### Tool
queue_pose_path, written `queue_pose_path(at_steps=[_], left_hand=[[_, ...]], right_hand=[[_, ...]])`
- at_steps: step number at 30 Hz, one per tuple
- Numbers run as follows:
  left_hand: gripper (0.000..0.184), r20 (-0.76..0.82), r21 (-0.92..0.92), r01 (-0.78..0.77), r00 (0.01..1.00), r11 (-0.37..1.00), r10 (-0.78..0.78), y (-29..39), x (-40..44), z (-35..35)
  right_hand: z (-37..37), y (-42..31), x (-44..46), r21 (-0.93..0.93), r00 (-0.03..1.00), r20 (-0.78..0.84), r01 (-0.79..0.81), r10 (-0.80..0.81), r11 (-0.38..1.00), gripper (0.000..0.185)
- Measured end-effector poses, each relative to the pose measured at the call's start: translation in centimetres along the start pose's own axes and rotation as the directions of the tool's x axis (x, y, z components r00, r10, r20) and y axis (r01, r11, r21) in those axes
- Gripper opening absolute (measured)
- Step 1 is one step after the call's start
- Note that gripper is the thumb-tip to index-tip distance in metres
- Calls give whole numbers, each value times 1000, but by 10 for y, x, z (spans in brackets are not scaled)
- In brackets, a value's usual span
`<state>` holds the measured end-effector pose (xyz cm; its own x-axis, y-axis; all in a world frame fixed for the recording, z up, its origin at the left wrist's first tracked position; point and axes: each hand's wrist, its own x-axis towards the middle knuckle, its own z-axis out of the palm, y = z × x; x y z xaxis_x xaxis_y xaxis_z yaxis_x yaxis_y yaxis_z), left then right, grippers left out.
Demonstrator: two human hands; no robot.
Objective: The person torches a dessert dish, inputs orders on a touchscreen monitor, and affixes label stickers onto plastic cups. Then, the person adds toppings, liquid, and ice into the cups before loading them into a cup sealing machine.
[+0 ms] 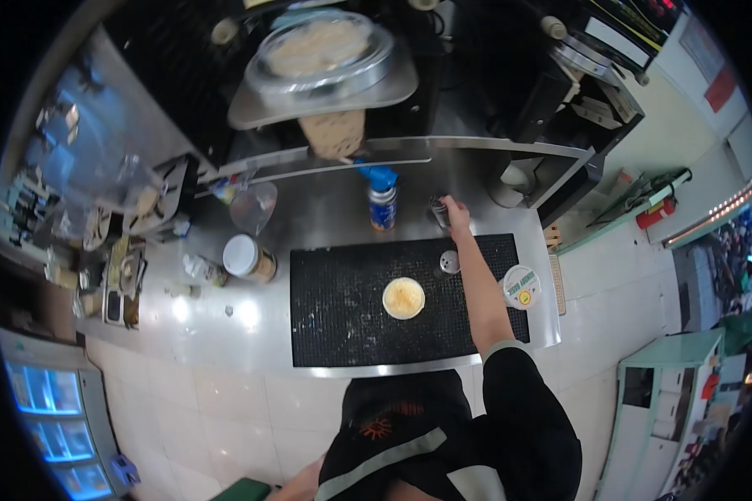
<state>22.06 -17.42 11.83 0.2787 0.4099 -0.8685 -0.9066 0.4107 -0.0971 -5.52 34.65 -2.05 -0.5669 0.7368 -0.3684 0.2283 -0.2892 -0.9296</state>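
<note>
My right hand [456, 215] is stretched to the back of the counter, its fingers closed round a small dark see-through jar [439, 212]. Nearer to me on the black mat, below that hand, stands a shaker [449, 262] with holes in its white top. A cup [403, 299] with a pale yellow, browned surface sits on the mat, left of my right forearm. To the left of the hand, a blue blowtorch on a gas can [382, 200] stands upright. Only part of my left forearm [302, 483] shows at the bottom edge; the left hand itself is out of sight.
The black rubber mat [342, 326] lies along the steel counter's front. A white-lidded jar [246, 257] and a squeeze bottle [204, 270] stand left of it. A round printed tub [522, 287] is right of my forearm. A metal shelf [326, 93] overhangs the back.
</note>
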Motion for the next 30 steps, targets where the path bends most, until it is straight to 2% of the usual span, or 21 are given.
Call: queue_pose_path(at_steps=[2, 5, 6, 8, 10, 13, 16, 19, 20, 23, 26, 28, 29, 30], left_hand=[[49, -21, -30, 20, 1000, 999, -21, -1, -4, 3], [49, -38, -58, 50, 998, 997, -52, 6, -5, 10], [49, -41, -64, 55, 998, 996, -57, 9, -6, 12], [50, -51, -72, 64, 996, 995, -68, 16, -5, 16], [50, -63, -77, 65, 996, 995, -70, 22, -6, 19], [50, -70, -76, 62, 995, 995, -67, 33, -5, 24], [51, -72, -72, 54, 996, 996, -59, 43, -2, 26], [51, -71, -65, 46, 996, 997, -51, 53, 0, 27], [51, -70, -60, 45, 996, 997, -49, 56, 1, 26], [51, -61, -50, 58, 996, 997, -61, 61, 3, 25], [52, -47, -48, 63, 997, 997, -65, 64, 3, 21], [52, -31, -58, 70, 997, 996, -72, 64, 3, 20], [52, -25, -58, 72, 997, 996, -74, 65, 2, 18], [52, -17, -61, 75, 997, 995, -76, 64, 2, 17]], right_hand=[[-6, 17, 26, 4, 999, 40, 0, 0, 1000, 51], [-26, -39, 2, 3, 955, -291, -54, 53, 999, 52], [-37, -44, 16, -33, 889, -448, -117, 89, 993, 54], [-57, -54, 39, 5, 670, -736, -135, 95, 991, 54], [-79, -83, 27, 10, 638, -767, -81, 60, 997, 54], [-124, -56, 98, 130, 716, -671, -145, 195, 981, 45], [-150, -54, 109, 91, 782, -599, -149, 173, 985, 37], [-158, -69, 99, -91, 852, -524, -43, -11, 995, 31], [-157, -81, 88, -121, 889, -450, 35, -86, 992, 32], [-148, -124, 55, -565, 742, -501, 111, -446, 818, 35], [-145, -166, -7, -645, 734, -475, 84, -485, 760, 35], [-157, -163, -28, -731, 704, -400, 141, -587, 667, 33], [-164, -162, -47, -710, 727, -336, 221, -598, 668, 33], [-163, -164, -75, -596, 797, -323, 247, -510, 764, 31]])
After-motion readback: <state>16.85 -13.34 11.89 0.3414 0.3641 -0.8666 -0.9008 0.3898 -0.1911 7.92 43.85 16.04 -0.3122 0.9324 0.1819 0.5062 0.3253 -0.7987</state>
